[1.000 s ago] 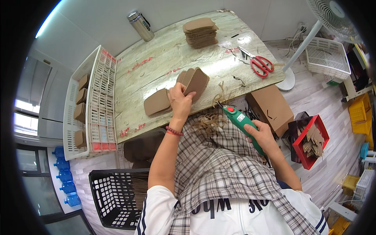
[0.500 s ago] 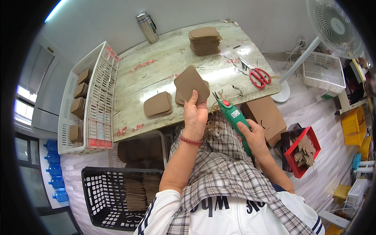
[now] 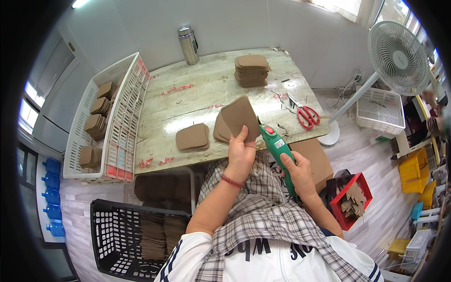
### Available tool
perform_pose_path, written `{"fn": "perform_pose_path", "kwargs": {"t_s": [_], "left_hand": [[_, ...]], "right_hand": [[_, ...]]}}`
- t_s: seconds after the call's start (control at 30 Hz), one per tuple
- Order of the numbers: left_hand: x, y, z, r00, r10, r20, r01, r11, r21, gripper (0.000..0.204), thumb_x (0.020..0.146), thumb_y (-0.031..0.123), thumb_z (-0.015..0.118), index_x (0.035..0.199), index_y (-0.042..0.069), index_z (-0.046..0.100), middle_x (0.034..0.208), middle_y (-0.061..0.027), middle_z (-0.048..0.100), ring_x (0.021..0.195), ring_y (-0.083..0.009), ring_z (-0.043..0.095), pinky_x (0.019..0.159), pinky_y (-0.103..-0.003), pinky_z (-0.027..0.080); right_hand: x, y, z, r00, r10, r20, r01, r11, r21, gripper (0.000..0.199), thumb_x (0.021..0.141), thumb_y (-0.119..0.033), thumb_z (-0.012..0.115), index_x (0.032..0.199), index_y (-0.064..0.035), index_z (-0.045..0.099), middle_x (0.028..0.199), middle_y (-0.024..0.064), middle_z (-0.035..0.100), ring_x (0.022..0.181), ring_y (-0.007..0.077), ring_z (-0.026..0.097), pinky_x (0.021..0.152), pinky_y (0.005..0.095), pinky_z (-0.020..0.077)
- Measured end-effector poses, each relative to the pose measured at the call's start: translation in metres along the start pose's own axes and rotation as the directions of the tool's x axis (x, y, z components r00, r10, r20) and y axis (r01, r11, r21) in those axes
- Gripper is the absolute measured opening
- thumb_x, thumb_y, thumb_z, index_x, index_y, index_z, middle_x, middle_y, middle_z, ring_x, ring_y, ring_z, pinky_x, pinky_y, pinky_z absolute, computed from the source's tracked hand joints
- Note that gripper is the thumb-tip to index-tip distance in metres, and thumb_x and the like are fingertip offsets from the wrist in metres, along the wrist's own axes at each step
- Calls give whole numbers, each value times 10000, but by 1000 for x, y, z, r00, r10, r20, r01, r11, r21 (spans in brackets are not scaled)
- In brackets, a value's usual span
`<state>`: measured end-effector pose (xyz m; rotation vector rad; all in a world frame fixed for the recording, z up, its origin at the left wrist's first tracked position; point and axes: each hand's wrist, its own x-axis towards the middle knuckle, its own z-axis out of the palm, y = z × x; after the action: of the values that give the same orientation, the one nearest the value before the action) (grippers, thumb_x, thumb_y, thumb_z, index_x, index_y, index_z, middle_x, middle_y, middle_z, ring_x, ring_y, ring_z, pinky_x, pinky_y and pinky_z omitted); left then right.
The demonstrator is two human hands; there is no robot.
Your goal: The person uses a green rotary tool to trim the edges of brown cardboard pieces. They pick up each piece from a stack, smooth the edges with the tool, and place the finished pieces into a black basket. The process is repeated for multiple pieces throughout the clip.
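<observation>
My left hand point(image 3: 241, 151) pinches a flat brown rounded-corner piece point(image 3: 240, 116), thumb on top, above the table's front edge. My right hand point(image 3: 299, 171) is wrapped round green electric scissors point(image 3: 280, 149) with a red button. Their dark tip lies at the right edge of the held piece; whether it touches cannot be made out. Just behind the held piece, similar brown pieces point(image 3: 221, 129) lie on the table. To the left rests a low brown stack point(image 3: 192, 136), and a taller brown stack point(image 3: 252, 71) stands at the back.
Red-handled scissors point(image 3: 308, 116) lie on the table's point(image 3: 169, 108) right side among dark scraps. A steel flask point(image 3: 189, 45) stands at the back. White point(image 3: 123, 117) and black point(image 3: 115, 239) crates flank the left. A red box point(image 3: 364, 185) and a fan point(image 3: 397, 58) are on the right.
The view has tilted up, showing more wall. The electric scissors' tip and the held brown piece have come together; before, a gap lay between them. Both hands keep their hold.
</observation>
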<state>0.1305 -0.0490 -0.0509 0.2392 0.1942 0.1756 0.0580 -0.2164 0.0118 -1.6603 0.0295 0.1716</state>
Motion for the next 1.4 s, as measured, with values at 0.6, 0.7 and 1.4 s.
{"fn": "perform_pose_path", "kwargs": {"t_s": [0.6,0.7,1.4], "left_hand": [[-23,40,-47,991,-117,58,90,934,347,340,880,-13,615,1205,59,544,1161,-89,627,1053,-223,619,897,-380,535],[-26,69,-47,991,-122,61,79,878,472,289,863,-39,621,1144,25,599,1079,-82,667,953,-194,656,810,-335,564],[-54,112,-57,929,-367,-46,254,543,800,421,812,-63,632,1226,-16,573,1056,-73,671,936,-144,646,848,-287,520]], "right_hand": [[3,-27,1,995,47,87,-41,997,-70,322,940,-323,600,998,-8,624,728,28,609,579,66,537,528,208,428],[-2,-33,-5,987,88,131,-69,987,-142,315,939,-307,600,1018,-2,617,734,29,611,585,69,542,547,207,440],[-11,-8,-2,974,127,187,-65,949,-308,341,876,-317,669,971,10,644,679,3,567,571,71,536,532,237,429]]}}
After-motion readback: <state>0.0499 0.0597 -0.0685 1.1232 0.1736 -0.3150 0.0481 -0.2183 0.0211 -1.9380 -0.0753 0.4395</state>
